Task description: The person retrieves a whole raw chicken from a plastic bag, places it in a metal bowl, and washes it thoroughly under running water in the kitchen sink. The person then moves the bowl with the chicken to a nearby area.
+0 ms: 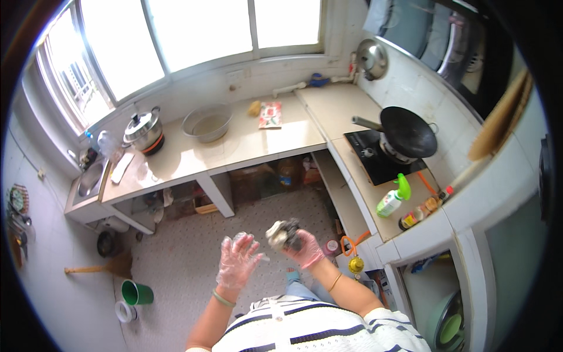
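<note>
My left hand (238, 262), in a clear plastic glove, is raised over the floor with its fingers apart and nothing in it. To its right, my right hand (305, 251) wears a similar thin glove and grips a crumpled bundle of rags (286, 234), part cream and part dark grey. Neither hand touches the other. Beyond them to the right, a spray bottle with a green trigger head (393, 196) stands upright on the counter, near a gas stove (369, 154) that carries a black wok (407, 132).
The long counter (246, 152) holds a lidded steel pot (144, 130), a translucent basin (207, 123), a yellow sponge-like lump (254, 108) and a printed packet (270, 115). Bottles (424, 211) stand by the stove. A broom (105, 267) and a green bin (137, 292) are on the floor at left.
</note>
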The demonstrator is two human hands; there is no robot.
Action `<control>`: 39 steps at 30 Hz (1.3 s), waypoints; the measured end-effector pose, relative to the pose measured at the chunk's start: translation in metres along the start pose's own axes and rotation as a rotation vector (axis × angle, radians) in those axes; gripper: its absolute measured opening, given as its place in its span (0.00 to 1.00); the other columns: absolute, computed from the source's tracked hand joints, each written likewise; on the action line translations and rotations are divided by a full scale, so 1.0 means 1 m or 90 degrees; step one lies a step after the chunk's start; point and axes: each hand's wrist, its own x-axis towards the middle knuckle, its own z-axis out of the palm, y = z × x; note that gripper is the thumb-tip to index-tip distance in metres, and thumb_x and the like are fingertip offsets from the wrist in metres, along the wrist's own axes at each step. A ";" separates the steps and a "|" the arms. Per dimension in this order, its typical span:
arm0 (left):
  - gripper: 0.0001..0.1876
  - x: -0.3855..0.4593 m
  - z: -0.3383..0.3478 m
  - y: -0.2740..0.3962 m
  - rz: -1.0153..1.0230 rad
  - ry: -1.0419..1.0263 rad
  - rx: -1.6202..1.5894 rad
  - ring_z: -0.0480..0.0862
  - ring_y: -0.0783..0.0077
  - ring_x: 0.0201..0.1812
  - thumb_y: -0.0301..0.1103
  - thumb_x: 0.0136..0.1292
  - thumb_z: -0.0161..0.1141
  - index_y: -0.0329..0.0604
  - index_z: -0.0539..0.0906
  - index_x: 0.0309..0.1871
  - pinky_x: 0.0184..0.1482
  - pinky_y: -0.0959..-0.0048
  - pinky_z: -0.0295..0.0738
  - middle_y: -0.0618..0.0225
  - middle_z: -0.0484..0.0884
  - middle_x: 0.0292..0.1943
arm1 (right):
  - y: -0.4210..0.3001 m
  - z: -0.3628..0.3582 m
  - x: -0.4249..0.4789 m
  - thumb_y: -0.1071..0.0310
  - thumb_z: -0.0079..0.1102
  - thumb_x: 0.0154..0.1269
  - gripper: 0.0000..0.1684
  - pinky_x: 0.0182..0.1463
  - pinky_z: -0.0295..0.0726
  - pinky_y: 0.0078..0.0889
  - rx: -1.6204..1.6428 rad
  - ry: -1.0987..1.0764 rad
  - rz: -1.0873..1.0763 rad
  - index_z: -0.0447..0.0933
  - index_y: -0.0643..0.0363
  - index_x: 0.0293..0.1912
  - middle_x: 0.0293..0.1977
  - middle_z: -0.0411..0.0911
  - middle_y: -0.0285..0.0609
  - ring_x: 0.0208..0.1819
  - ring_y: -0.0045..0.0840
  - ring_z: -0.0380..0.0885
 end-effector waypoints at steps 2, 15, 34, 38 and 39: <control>0.27 0.021 -0.002 0.014 0.008 0.033 -0.075 0.71 0.59 0.57 0.58 0.62 0.51 0.41 0.75 0.49 0.57 0.56 0.67 0.60 0.73 0.53 | -0.021 0.000 0.028 0.63 0.52 0.57 0.24 0.58 0.71 0.47 0.138 -0.082 0.024 0.70 0.61 0.53 0.51 0.73 0.48 0.53 0.39 0.72; 0.18 0.031 -0.108 0.080 0.128 0.281 -0.315 0.76 0.55 0.52 0.44 0.62 0.54 0.37 0.78 0.43 0.55 0.54 0.70 0.55 0.79 0.44 | 0.018 0.046 0.189 0.66 0.57 0.50 0.21 0.52 0.74 0.42 -0.029 -0.040 0.301 0.74 0.61 0.46 0.43 0.77 0.47 0.43 0.36 0.76; 0.18 -0.224 -0.319 0.102 0.686 0.693 -0.661 0.79 0.56 0.45 0.40 0.61 0.53 0.34 0.69 0.46 0.43 0.61 0.79 0.56 0.75 0.42 | 0.308 0.148 0.371 0.74 0.53 0.45 0.23 0.38 0.75 0.35 -0.178 0.214 0.533 0.70 0.68 0.46 0.38 0.72 0.50 0.39 0.38 0.73; 0.17 -0.219 -0.330 0.098 0.749 0.750 -0.744 0.78 0.56 0.45 0.37 0.59 0.52 0.32 0.70 0.45 0.39 0.63 0.79 0.56 0.75 0.43 | 0.375 0.146 0.436 0.67 0.52 0.49 0.22 0.40 0.72 0.37 -0.151 0.241 0.704 0.71 0.60 0.47 0.37 0.73 0.46 0.36 0.36 0.72; 0.16 -0.214 -0.336 0.104 0.765 0.751 -0.756 0.79 0.57 0.45 0.37 0.58 0.52 0.32 0.71 0.44 0.39 0.64 0.79 0.57 0.75 0.41 | 0.391 0.148 0.456 0.68 0.50 0.50 0.22 0.43 0.72 0.41 -0.247 0.218 0.722 0.71 0.58 0.47 0.39 0.74 0.46 0.38 0.38 0.72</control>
